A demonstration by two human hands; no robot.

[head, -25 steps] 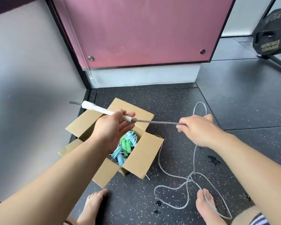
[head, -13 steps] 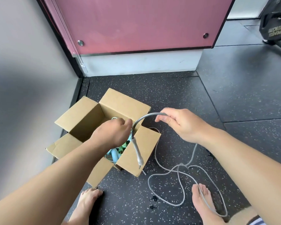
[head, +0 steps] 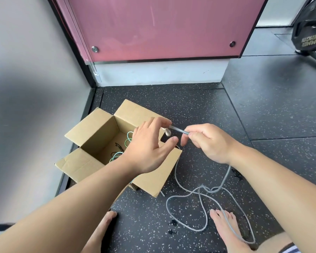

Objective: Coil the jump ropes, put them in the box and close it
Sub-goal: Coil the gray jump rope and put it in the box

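An open cardboard box (head: 80,164) stands on the dark speckled floor, its flaps spread out. Inside lie a green and blue rope (head: 129,138) and a black rope (head: 119,147). My right hand (head: 210,143) pinches a grey jump rope close to its white handle (head: 167,133), which shows only as a short stub above the box's right flap. My left hand (head: 148,147) hovers over the box with fingers spread; its fingertips reach the rope by the handle and the thumb stays apart. The rest of the grey jump rope (head: 199,195) lies in loose loops on the floor, crossing my right foot (head: 224,229).
The box sits in a corner between a grey wall (head: 26,88) on the left and a pink panel (head: 162,28) behind. My left foot (head: 102,229) is just in front of the box. A black weight plate (head: 310,31) leans at the far right.
My left hand has opened, fingers now spread. My right hand has slid along the rope to just beside the handle, and the arc of rope between the hands is gone.
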